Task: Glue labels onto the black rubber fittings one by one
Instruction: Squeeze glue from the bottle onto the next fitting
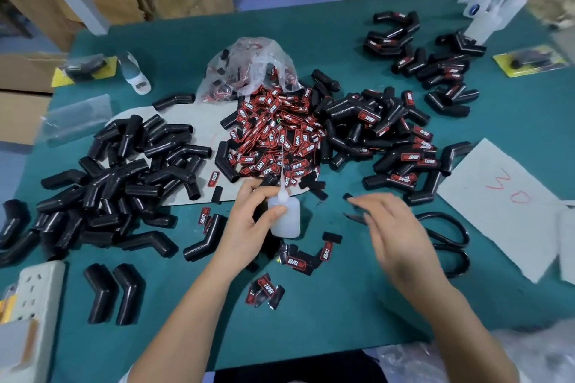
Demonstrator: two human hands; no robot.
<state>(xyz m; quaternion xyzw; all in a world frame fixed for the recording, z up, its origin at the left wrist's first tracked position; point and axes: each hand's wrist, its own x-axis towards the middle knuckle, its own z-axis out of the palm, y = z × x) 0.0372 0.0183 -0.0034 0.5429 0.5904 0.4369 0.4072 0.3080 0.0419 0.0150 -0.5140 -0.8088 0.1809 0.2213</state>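
Teal table (342, 305) nearest. Left hand (249, 221) grips upright white glue bottle (284, 218), nozzle up. Right hand (395, 227) blurred, fingers loosely spread, empty, over loose labels (297, 261). Beyond: label heap (277, 130); unlabelled black fittings (124, 171) left, labelled fittings (401, 146) right.

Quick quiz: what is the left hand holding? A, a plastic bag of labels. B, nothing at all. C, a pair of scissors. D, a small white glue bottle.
D: the left hand grips a small white glue bottle, nozzle pointing up toward the label pile.
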